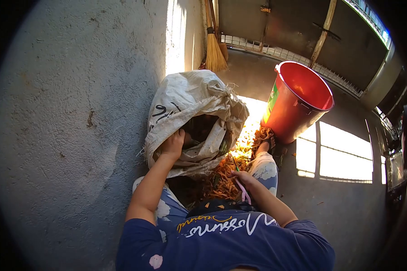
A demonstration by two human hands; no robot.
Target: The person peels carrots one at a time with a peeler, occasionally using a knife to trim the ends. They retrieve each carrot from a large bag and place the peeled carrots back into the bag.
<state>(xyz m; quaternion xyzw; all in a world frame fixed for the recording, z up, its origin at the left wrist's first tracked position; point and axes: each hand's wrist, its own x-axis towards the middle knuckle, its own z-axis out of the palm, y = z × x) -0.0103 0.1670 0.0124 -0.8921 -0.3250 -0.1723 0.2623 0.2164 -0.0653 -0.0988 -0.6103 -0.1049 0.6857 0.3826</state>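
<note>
My left hand (pixel 172 145) reaches into the mouth of a white woven sack (pixel 185 90), which leans against the wall with its opening towards me. Shadow and the sack's rim hide most of its fingers. Low in front of me, my right hand (pixel 245 178) is closed round a slim tool (pixel 245 194) with a pinkish, looped end and a thin green part sticking out past the fingers; its exact kind does not show. Orange peelings (pixel 224 178), which look like carrot, lie heaped between my legs, below the right hand and beside the sack.
A tall red bucket (pixel 287 108) stands beyond my right foot (pixel 263 148), tilted in this view. The rough grey wall (pixel 86 117) runs close along my left. A straw broom (pixel 215 52) leans in the far corner, near dark metal gates (pixel 294 27). Sunlight patches the floor.
</note>
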